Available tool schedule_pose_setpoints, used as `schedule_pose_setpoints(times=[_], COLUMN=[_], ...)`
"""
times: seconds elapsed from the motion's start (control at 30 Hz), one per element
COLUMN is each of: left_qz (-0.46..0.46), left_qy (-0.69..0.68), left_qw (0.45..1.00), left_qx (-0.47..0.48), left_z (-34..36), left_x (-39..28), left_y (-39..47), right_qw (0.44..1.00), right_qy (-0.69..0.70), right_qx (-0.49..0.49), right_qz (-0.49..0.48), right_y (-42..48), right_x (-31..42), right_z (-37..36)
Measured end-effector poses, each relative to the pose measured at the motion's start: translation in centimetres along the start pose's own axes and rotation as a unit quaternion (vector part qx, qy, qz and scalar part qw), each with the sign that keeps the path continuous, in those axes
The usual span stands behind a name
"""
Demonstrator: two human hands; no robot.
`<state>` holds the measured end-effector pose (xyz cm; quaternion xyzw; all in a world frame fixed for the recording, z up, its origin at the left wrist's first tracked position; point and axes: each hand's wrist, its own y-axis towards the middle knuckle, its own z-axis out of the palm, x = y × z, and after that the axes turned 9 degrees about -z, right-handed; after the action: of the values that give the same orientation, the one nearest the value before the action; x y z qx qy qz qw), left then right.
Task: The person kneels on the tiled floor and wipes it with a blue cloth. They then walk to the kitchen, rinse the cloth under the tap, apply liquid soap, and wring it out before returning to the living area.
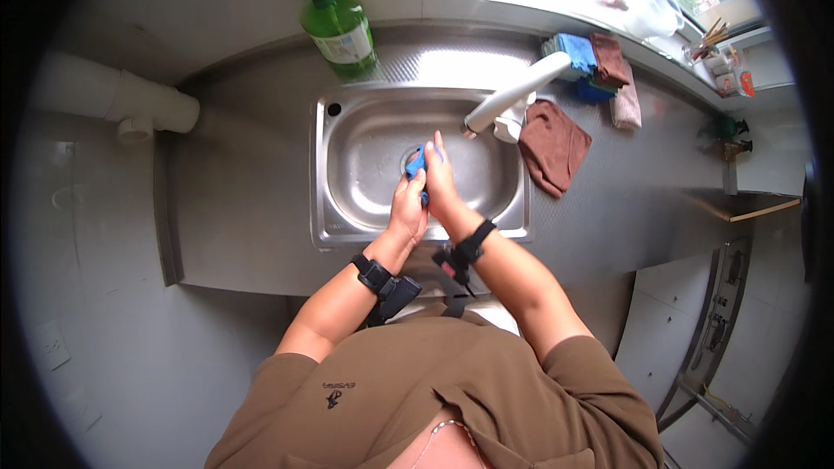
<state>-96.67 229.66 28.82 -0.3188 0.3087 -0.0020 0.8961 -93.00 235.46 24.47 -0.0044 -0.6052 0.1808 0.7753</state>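
Observation:
A blue cloth [415, 164] is pressed between my two hands above the stainless steel sink basin [361, 163]. My left hand [409, 205] wraps the cloth from the left side, fingers partly hidden behind it. From the right, my right hand [440, 172] lies flat against it with the fingers pointing away from me. Most of the cloth is covered by the palms. Beyond my right hand, the white faucet [518, 94] reaches over the basin, its spout end close to the fingertips. No water stream is visible. Black straps with small devices sit on both wrists.
A brown cloth [556, 146] lies right of the faucet. Folded cloths in blue [576, 54], brown [610, 58] and pink [626, 101] stand behind it. A green pump bottle [339, 32] stands at the back left. A white pipe [150, 101] juts in at the left.

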Motion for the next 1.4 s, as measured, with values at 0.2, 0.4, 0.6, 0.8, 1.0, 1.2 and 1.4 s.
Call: schedule_pose_setpoints(times=[0.2,0.4,0.6,0.8,1.0,1.2,1.4], left_qz=[-0.085,-0.013,-0.056,-0.02,-0.096,-0.123,-0.089], left_qy=[0.027,-0.034,-0.072,-0.182,-0.151,-0.095,-0.133], left_qw=[0.99,0.999,0.996,0.982,0.98,0.973,0.986], left_qx=[-0.109,-0.039,-0.005,-0.038,-0.092,-0.17,-0.052], left_z=[-3.0,3.0,-0.8,-0.6,-4.0,3.5,-1.9], left_x=[-1.8,2.1,3.4,2.1,3.1,3.7,5.3], left_y=[2.1,-0.9,1.6,1.6,4.5,2.0,3.4], right_qw=[0.997,0.998,0.992,0.972,0.887,0.896,0.86], right_qy=[-0.046,0.049,-0.023,0.059,-0.289,-0.366,-0.367], right_qx=[0.059,-0.008,0.108,0.013,0.162,0.065,0.155], right_qz=[0.006,0.043,-0.062,0.226,-0.322,-0.243,-0.318], right_y=[-6.5,-1.7,-1.9,-1.7,-5.5,-1.1,-3.3], right_x=[0.6,1.0,1.5,4.3,2.5,4.0,3.6], right_z=[0.9,-3.4,-4.0,-8.2,-6.3,-5.9,-5.6])
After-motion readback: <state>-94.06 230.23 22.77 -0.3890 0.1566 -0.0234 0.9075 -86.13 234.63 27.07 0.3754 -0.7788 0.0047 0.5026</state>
